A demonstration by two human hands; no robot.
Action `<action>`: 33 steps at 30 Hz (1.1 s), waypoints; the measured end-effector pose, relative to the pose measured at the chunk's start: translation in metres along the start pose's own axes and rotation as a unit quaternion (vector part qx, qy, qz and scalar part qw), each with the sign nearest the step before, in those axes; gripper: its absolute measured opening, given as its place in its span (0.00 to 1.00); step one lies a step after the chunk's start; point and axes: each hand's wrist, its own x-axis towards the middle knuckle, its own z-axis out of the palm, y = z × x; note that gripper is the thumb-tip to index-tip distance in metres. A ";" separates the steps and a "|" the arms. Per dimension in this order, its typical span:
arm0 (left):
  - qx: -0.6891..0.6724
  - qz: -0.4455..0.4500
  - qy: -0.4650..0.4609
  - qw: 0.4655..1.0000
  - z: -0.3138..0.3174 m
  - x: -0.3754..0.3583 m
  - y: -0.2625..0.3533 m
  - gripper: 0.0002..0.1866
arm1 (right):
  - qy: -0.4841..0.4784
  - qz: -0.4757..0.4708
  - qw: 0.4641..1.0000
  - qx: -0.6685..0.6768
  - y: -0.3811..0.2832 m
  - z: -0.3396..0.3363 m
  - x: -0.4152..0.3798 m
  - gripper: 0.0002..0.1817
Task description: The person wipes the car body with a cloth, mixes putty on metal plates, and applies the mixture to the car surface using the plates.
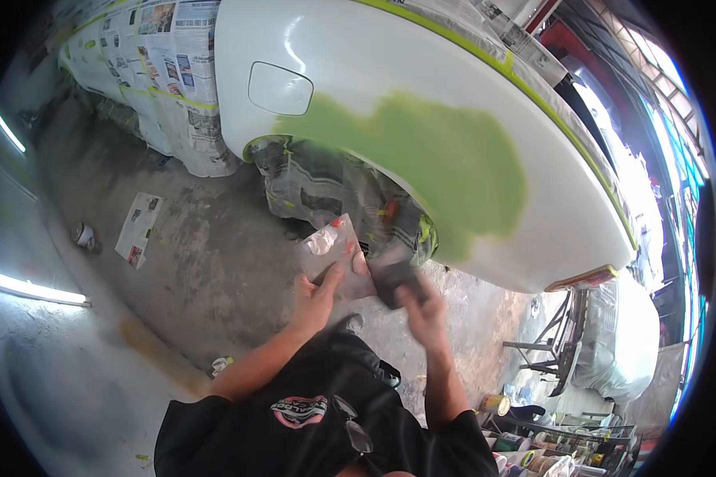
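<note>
My left hand (318, 298) is closed on the lower edge of a pale, shiny flat board (332, 248) with red-orange smears, thumb on its face. Just to the right, my right hand (424, 312) grips a dark flat block (394, 285). Motion blurs the block, so its exact kind cannot be made out. It is close to the board's right edge; whether they touch cannot be told. Beyond both hands is a white car body panel (262, 36) with a green painted patch (461, 159) above the wheel arch.
Newspaper masking (179, 48) with green tape covers the car's left part. A newspaper sheet (142, 226) and a can (83, 236) are on the concrete floor. A cart of cans and bottles (549, 445) stands at lower right, near a metal stand (545, 346).
</note>
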 end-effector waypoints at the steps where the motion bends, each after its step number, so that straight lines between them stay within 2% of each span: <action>1: 0.012 0.016 0.026 0.999 0.007 -0.002 0.004 0.14 | -0.058 -0.054 0.994 -0.073 -0.006 0.007 -0.006 0.23; 2: 0.024 0.033 0.050 0.998 0.010 -0.002 0.006 0.14 | -0.082 -0.073 0.988 -0.106 0.000 0.012 -0.011 0.22; 4: -0.153 -0.017 0.033 0.988 0.002 0.001 0.001 0.15 | -0.130 -0.110 0.970 -0.174 0.027 0.020 -0.016 0.21; 6: -0.298 -0.124 -0.010 0.946 -0.008 0.006 -0.005 0.17 | -0.142 -0.073 0.974 -0.162 0.042 0.020 -0.021 0.22; 7: -0.352 -0.207 -0.042 0.912 -0.012 0.007 -0.006 0.17 | -0.148 -0.053 0.975 -0.155 0.045 0.021 -0.024 0.23; 8: -0.403 -0.286 -0.073 0.867 -0.014 0.008 -0.006 0.17 | -0.113 -0.008 0.990 -0.081 0.044 0.020 -0.025 0.23; 10: -0.324 -0.280 -0.085 0.900 -0.003 -0.001 -0.001 0.18 | -0.046 0.081 0.993 0.069 0.036 0.018 -0.024 0.24; 13: -0.212 -0.227 -0.096 0.946 0.003 -0.004 0.010 0.15 | -0.002 -0.142 0.984 0.104 -0.006 -0.004 -0.015 0.23; 14: -0.162 -0.203 -0.108 0.960 0.004 -0.004 0.012 0.13 | -0.023 -0.135 0.990 0.020 -0.018 -0.015 -0.013 0.26; 16: -0.040 -0.134 -0.114 0.984 0.006 -0.005 0.014 0.12 | -0.019 -0.174 0.967 -0.185 -0.022 -0.015 0.000 0.24; 17: 0.033 -0.089 -0.109 0.989 0.008 -0.004 0.015 0.13 | -0.017 -0.193 0.938 -0.286 -0.023 -0.013 0.006 0.24; 18: 0.106 -0.043 -0.103 0.988 0.010 -0.002 0.016 0.15 | -0.034 -0.196 0.886 -0.418 -0.021 -0.012 0.003 0.23; 21: 0.236 -0.011 -0.079 0.969 0.010 -0.004 0.020 0.20 | -0.124 -0.227 0.886 -0.385 -0.004 0.004 -0.010 0.28; 24: 0.305 -0.019 -0.049 0.951 0.005 -0.004 0.013 0.21 | -0.190 -0.219 0.893 -0.343 -0.017 0.018 -0.021 0.29; 27: 0.281 -0.004 -0.003 0.960 -0.002 0.002 0.008 0.21 | -0.239 -0.219 0.892 -0.316 -0.022 0.020 -0.025 0.28; 30: 0.029 0.014 0.038 0.999 -0.001 0.023 0.021 0.20 | -0.260 -0.200 0.909 -0.259 -0.014 0.010 -0.016 0.28; 33: -0.177 -0.018 -0.017 0.984 -0.003 0.031 0.048 0.16 | -0.105 -0.200 0.964 -0.141 -0.021 0.000 -0.006 0.29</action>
